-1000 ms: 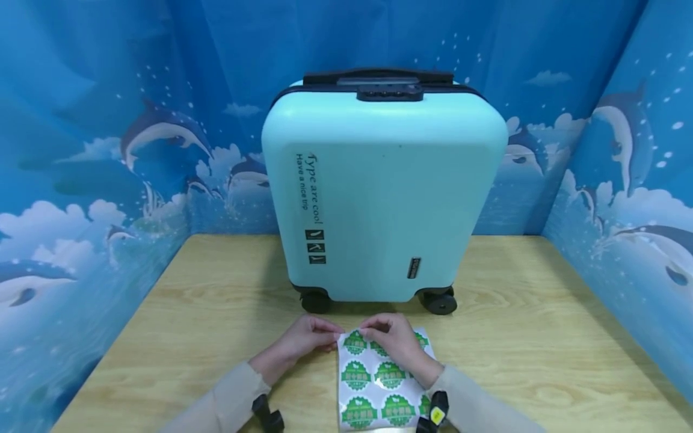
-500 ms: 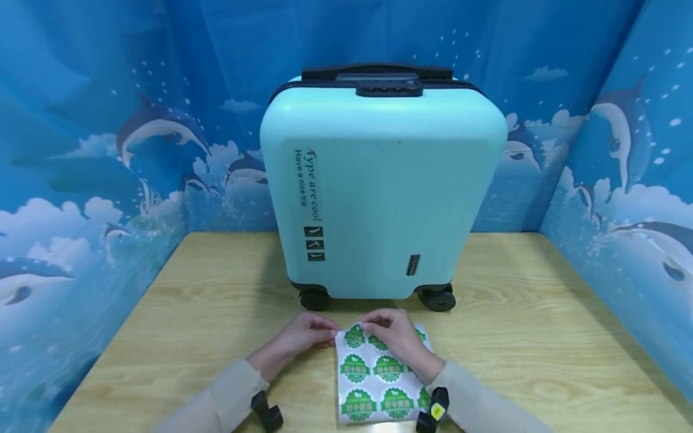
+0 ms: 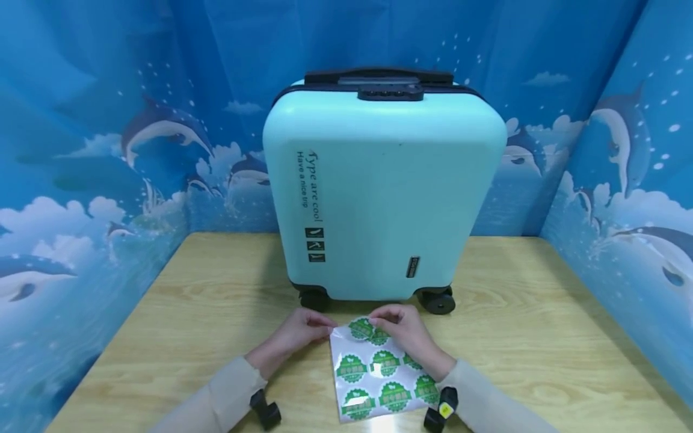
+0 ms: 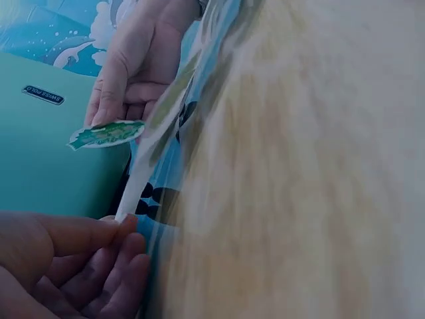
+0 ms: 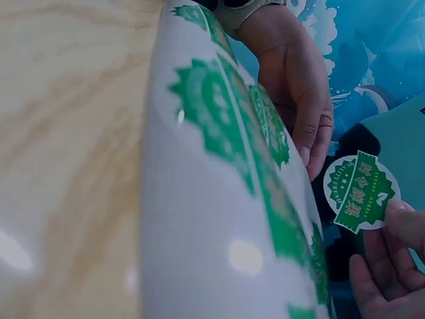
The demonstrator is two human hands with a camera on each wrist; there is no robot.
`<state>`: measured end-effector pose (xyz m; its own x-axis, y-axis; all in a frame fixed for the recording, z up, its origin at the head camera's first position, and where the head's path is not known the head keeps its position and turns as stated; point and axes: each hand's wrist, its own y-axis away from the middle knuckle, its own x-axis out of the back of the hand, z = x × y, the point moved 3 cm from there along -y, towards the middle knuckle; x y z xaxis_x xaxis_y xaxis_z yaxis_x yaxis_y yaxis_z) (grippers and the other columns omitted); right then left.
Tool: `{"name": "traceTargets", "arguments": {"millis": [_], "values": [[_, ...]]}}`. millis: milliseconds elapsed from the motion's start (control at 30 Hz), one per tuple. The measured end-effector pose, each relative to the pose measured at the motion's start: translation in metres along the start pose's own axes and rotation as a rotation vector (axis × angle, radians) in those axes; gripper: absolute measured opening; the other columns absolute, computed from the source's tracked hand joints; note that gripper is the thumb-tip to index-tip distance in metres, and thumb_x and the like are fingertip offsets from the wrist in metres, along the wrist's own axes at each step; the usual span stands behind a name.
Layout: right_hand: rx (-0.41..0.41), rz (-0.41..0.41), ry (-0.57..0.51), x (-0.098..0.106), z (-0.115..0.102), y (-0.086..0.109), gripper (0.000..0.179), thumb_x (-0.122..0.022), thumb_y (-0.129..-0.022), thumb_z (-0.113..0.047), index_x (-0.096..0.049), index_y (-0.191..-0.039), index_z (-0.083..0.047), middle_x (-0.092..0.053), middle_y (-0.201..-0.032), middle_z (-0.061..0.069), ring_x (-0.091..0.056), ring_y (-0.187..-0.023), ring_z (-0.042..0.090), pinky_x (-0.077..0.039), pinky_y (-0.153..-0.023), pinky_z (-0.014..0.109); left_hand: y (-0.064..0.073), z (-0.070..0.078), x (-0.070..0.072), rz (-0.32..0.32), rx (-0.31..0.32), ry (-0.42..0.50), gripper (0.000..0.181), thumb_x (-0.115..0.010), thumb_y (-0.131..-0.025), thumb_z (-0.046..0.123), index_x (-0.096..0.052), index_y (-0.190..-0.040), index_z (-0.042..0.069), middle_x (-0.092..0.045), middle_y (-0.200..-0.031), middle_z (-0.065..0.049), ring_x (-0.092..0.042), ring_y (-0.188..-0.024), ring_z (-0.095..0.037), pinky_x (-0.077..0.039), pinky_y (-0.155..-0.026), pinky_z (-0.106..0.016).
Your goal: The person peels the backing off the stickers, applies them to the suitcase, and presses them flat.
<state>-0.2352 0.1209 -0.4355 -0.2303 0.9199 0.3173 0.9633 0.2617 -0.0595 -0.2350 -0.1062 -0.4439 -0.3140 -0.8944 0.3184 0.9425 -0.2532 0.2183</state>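
A round green and white sticker (image 3: 361,328) is pinched at its edge between my right hand's (image 3: 407,337) thumb and fingers. In the right wrist view the sticker (image 5: 362,193) shows its printed face and stands off the sheet. My left hand (image 3: 295,332) pinches the upper left corner of the white sticker sheet (image 3: 342,347). Several green stickers remain on the sheet, and a plain white patch shows near that corner. The left wrist view has the sheet (image 4: 138,174) edge-on, bowed up from the left fingertips. My right forearm partly covers the sheet's right side.
A mint-green suitcase (image 3: 379,198) stands upright just beyond my hands, on black wheels (image 3: 440,300). The wooden table (image 3: 520,337) reaches back to blue curtains (image 3: 227,60) printed with dolphins, which close in the back and both sides.
The right hand has drawn the sticker up and to the right, off the sheet. The sheet has turned slightly, and the left hand has shifted a little left, still pinching its corner.
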Motion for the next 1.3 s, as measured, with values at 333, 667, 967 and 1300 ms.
{"name": "traceTargets", "arguments": {"millis": [333,667,967,1300], "values": [[0.047,-0.071,-0.024,0.009,-0.006,0.001,0.016,-0.066,-0.088,-0.011,-0.07,-0.098,0.001,-0.07,-0.094,0.013,-0.063,-0.079,0.012,-0.052,-0.068,0.024,-0.006,0.005,0.007,-0.007,-0.092,-0.165,0.01,-0.068,-0.082,0.004,-0.073,-0.091,0.007,-0.069,-0.089,-0.003,-0.062,-0.082,-0.014,-0.051,-0.075,-0.03],[0.088,-0.04,0.019,0.022,-0.027,0.0,0.016,-0.066,-0.089,-0.013,-0.071,-0.097,-0.001,-0.07,-0.092,0.012,-0.06,-0.074,0.016,-0.048,-0.061,0.022,-0.003,0.013,0.011,-0.045,-0.117,-0.229,0.011,-0.069,-0.081,0.005,-0.072,-0.091,0.005,-0.07,-0.087,-0.004,-0.061,-0.077,-0.013,-0.051,-0.07,-0.028],[0.145,-0.029,0.063,0.036,-0.049,0.0,0.015,-0.066,-0.089,-0.016,-0.071,-0.096,-0.004,-0.068,-0.085,0.006,-0.055,-0.065,0.014,-0.046,-0.056,0.023,0.003,0.028,0.015,-0.122,-0.116,-0.196,0.019,-0.071,-0.082,0.014,-0.071,-0.099,0.005,-0.071,-0.091,-0.003,-0.062,-0.08,-0.013,-0.052,-0.071,-0.029],[0.219,-0.083,0.141,0.043,-0.079,-0.001,0.015,-0.064,-0.09,-0.018,-0.071,-0.097,-0.006,-0.066,-0.084,0.006,-0.049,-0.059,0.013,-0.044,-0.051,0.024,0.017,0.065,0.014,-0.133,-0.272,-0.107,0.032,-0.067,-0.087,0.019,-0.065,-0.113,-0.001,-0.069,-0.103,-0.013,-0.066,-0.091,-0.017,-0.054,-0.078,-0.026]]}}
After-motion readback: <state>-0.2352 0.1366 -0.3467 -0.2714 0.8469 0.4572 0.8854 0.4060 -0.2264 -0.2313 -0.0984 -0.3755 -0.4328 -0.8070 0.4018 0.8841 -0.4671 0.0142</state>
